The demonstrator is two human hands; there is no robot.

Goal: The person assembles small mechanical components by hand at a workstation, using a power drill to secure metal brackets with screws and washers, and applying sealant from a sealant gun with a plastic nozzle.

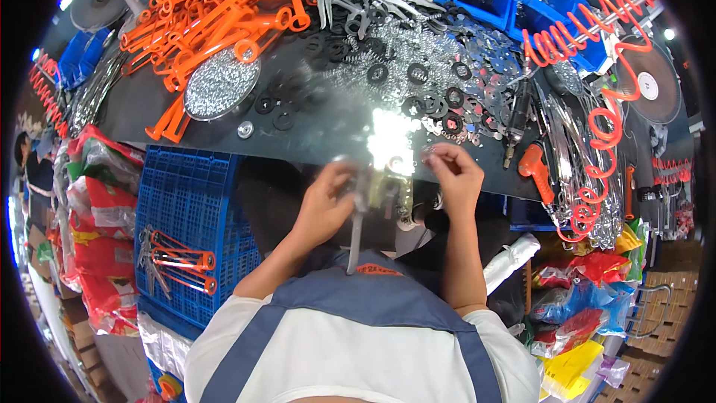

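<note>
We're holding grey rod [356, 242] in curled left hand [325, 200]; right hand [458, 173] almost pinching, contents unclear. Left assemblies [203, 260] seemingly finished, far orange tubes [234, 9] waiting.

One wide fisheye view, from the left one of two cameras worn side by side on the person's head, looks down and forward onto the fingers [444, 155]. It hangs fairly near, above and behind them: the bib of the apron [373, 300] takes up the near side of the fingers, both forearms [462, 261] reach up toward them, and the workbench [309, 138] spreads out beyond. The picture is upright, with the fingers close to its middle; well out to their left and right, the surroundings bend and shrink toward a round black rim
</note>
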